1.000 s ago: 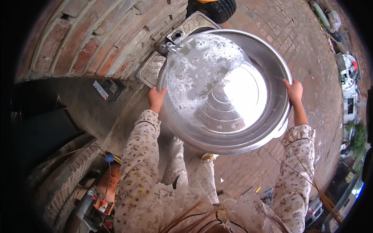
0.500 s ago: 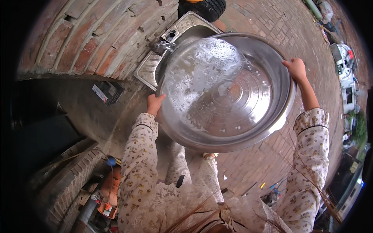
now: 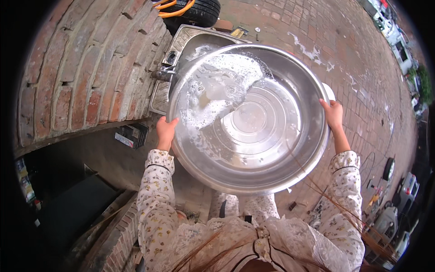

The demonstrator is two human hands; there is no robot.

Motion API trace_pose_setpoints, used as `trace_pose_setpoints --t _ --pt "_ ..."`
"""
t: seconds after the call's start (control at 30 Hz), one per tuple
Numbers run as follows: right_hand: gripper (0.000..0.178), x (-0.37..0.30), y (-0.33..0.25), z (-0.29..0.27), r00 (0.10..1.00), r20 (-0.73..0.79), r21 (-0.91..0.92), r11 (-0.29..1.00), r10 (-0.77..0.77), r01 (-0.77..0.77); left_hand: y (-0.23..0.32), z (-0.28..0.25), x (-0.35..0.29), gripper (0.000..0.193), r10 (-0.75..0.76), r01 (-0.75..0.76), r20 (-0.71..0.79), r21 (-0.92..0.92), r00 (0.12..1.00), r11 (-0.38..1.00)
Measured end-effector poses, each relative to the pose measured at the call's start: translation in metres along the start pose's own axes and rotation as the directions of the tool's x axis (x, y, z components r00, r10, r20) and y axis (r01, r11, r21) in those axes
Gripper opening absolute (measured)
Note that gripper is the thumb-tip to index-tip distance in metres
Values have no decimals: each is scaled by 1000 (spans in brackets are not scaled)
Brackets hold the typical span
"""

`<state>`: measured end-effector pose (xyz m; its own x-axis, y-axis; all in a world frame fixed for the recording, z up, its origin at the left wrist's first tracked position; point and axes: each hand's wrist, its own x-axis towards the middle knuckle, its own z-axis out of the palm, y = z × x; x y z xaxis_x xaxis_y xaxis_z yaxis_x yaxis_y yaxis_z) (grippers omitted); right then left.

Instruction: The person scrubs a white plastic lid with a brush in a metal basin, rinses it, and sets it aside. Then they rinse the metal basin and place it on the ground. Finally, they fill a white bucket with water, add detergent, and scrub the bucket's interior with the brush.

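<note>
The left hand (image 3: 166, 132) and right hand (image 3: 333, 113) grip opposite sides of a wide, round silver metal basin (image 3: 249, 182), seemingly part-emptied, with white-foamed water (image 3: 213, 88) left toward its far-left side.

1. The fingers of the left hand (image 3: 166, 131) are hidden behind the rim of the steel basin (image 3: 249, 181); the thumb shows.
2. The right hand's (image 3: 333, 113) fingers are likewise mostly out of sight behind the opposite rim.
3. The basin covers much of the metal sink (image 3: 188, 32), and its own underside cannot be seen.
4. A white object (image 3: 329, 92) is partly covered by the basin near the right hand; its kind cannot be told.
5. The person's feet are hidden below the trouser legs (image 3: 260, 206).
6. The top edge cuts off the black tire (image 3: 206, 11) and orange hose (image 3: 179, 11).
7. Grey shapes (image 3: 387, 222) at lower right are too blurred to identify.
</note>
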<state>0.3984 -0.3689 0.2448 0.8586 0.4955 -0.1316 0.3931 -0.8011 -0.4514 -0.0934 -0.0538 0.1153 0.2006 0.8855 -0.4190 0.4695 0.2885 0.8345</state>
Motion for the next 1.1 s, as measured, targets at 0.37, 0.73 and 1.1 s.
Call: trace_pose_setpoints --t 0.37,0.73,1.1 --pt "29 -147 149 72 936 -92 654 729 340 -201 77 27 -71 18 390 -364 -19 314 921 877" --pt "27 -274 394 -76 716 -307 579 721 627 -382 88 294 -225 20 408 -474 253 323 877 819" --pt "20 -464 567 -214 437 -542 599 695 717 -397 51 574 -390 33 290 -609 688 276 665 743"
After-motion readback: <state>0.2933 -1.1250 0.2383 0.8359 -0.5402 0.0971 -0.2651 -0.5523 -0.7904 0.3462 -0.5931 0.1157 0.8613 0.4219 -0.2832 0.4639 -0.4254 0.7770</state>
